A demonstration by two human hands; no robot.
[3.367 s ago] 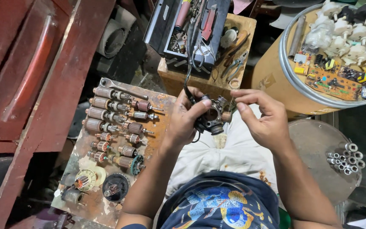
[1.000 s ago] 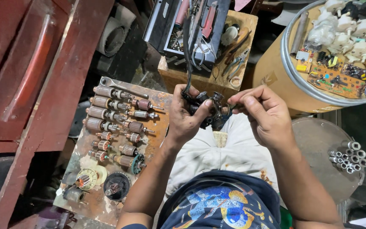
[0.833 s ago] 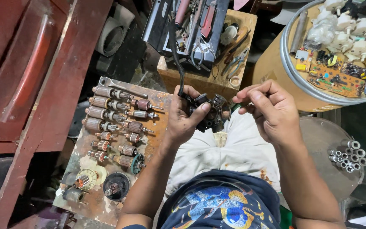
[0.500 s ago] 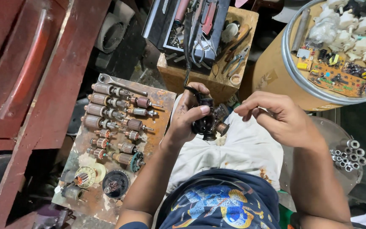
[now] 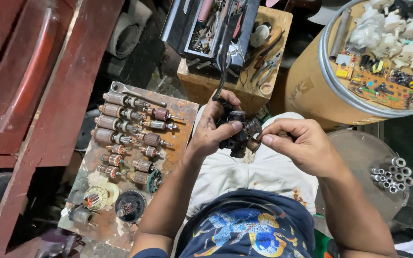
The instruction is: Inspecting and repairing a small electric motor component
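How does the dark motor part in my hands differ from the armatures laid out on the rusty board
The dark motor part is held up over the lap, gripped by the left hand and touched by the right hand; the armatures lie flat in rows on the rusty board, untouched. The held part is blackish and chunky with a black cable running from it; the armatures are slim, coppery-brown cylinders with thin shafts. Both look like worn electric motor pieces.

Black, oily motor part [image 5: 237, 134]. Rust-brown board [image 5: 180, 124]; copper-and-grey armatures [image 5: 120, 125]. Off-white trousers [image 5: 254, 174]. Navy shirt [image 5: 249, 229], blue-and-yellow print. Tan drum [image 5: 311, 86], grey rim. Orange circuit board [image 5: 378, 88]. Dark red door [image 5: 29, 71]. Black toolbox [image 5: 211, 28]. Pale wooden crate [image 5: 244, 88].
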